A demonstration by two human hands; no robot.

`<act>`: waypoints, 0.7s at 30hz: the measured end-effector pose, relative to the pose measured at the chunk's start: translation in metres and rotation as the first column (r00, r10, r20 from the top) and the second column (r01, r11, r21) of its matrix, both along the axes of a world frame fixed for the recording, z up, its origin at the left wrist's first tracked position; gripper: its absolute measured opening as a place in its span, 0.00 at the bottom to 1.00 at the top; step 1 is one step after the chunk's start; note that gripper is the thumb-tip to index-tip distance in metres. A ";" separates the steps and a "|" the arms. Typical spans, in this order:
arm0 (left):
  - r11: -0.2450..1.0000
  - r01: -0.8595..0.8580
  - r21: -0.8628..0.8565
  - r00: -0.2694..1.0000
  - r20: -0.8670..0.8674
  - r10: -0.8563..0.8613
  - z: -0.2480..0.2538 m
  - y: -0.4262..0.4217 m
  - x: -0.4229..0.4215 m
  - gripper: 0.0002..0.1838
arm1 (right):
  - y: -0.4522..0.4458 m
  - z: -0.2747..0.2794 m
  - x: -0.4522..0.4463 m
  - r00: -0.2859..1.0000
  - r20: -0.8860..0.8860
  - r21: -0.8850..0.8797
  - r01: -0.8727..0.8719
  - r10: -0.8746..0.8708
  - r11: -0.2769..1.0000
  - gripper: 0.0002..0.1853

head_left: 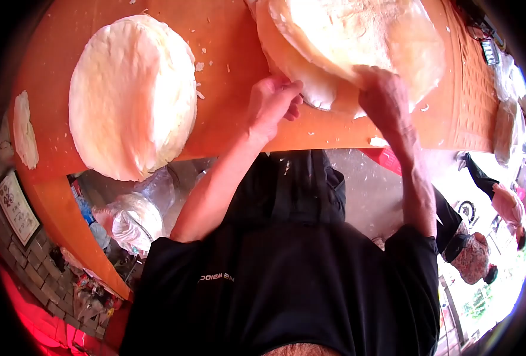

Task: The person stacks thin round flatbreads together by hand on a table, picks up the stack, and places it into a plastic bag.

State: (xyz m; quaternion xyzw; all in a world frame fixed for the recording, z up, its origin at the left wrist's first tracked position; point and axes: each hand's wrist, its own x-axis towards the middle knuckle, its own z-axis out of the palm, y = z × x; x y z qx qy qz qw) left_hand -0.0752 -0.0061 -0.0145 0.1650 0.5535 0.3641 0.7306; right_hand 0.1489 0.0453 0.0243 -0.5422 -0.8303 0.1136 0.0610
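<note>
A large pale cream sheet (358, 35), soft-looking and layered, lies at the top of the head view on the orange table; I cannot tell its material. My right hand (384, 98) is closed on its near edge, where the sheet folds up. To the left, my left hand (275, 102) has its fingers curled and its thumb against the forefinger, right beside the sheet's edge. Whether it pinches a bit of it is hidden. A second pale oval sheet (129, 98) lies flat at the left, apart from both hands.
The orange table (227, 35) carries small white scraps and a long pale strip (25, 130) at its left end. Below stands a clear plastic bag (135, 222). People (470, 258) are at the right. A framed sheet (17, 206) shows at far left.
</note>
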 end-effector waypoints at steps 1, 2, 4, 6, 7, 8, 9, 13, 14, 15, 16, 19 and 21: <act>0.998 0.054 -0.019 0.998 -0.019 -0.054 0.001 0.000 0.001 0.07 | -0.005 -0.005 -0.005 1.000 -0.015 -0.036 0.005 -0.005 0.999 0.17; 0.998 0.008 -0.056 1.000 0.011 -0.007 0.001 0.001 0.004 0.07 | -0.007 -0.010 -0.008 1.000 -0.018 -0.053 -0.007 0.006 0.999 0.16; 1.000 -0.022 -0.011 0.999 0.042 0.022 -0.003 0.001 0.009 0.07 | -0.006 -0.011 -0.013 1.000 -0.015 -0.106 -0.012 0.010 0.994 0.14; 0.995 -0.094 0.034 0.983 0.161 0.088 -0.002 0.003 0.011 0.07 | 0.005 0.005 -0.022 0.999 0.052 -0.223 0.016 -0.005 0.975 0.12; 0.995 -0.093 0.036 0.983 0.160 0.086 0.002 0.004 0.012 0.07 | -0.001 0.005 -0.024 0.999 0.051 -0.222 0.018 -0.007 0.975 0.12; 0.994 -0.104 0.046 0.965 0.245 0.090 0.005 0.006 0.011 0.07 | -0.010 0.004 -0.027 0.996 -0.084 -0.113 -0.022 0.012 0.993 0.14; 0.992 -0.117 0.049 0.940 0.328 0.095 0.007 0.006 0.010 0.07 | -0.020 0.004 -0.028 0.976 -0.214 -0.004 -0.049 0.047 0.999 0.16; 0.991 -0.117 0.071 0.909 0.410 0.078 -0.006 0.007 0.014 0.10 | -0.037 -0.014 -0.033 0.971 -0.238 0.146 0.059 -0.023 0.988 0.21; 0.991 -0.114 0.064 0.909 0.410 0.078 -0.008 0.005 0.017 0.10 | -0.035 -0.026 -0.035 0.981 -0.185 0.235 0.105 -0.062 0.966 0.17; 0.986 -0.145 0.077 0.870 0.485 0.089 -0.008 0.006 0.020 0.12 | -0.034 -0.027 -0.033 0.981 -0.186 0.237 0.107 -0.063 0.966 0.17; 0.980 -0.175 0.094 0.826 0.556 0.095 -0.009 0.009 0.022 0.14 | -0.029 -0.020 -0.034 0.978 -0.167 0.119 0.147 -0.126 0.982 0.14; 0.980 -0.198 0.013 0.800 0.579 0.154 -0.033 0.008 0.023 0.18 | -0.004 0.010 -0.019 0.980 0.120 0.018 0.159 -0.160 0.987 0.08; 0.989 -0.139 0.046 0.845 0.526 0.094 -0.030 0.012 0.026 0.20 | 0.017 0.052 -0.002 0.935 0.177 0.047 0.302 -0.306 0.952 0.08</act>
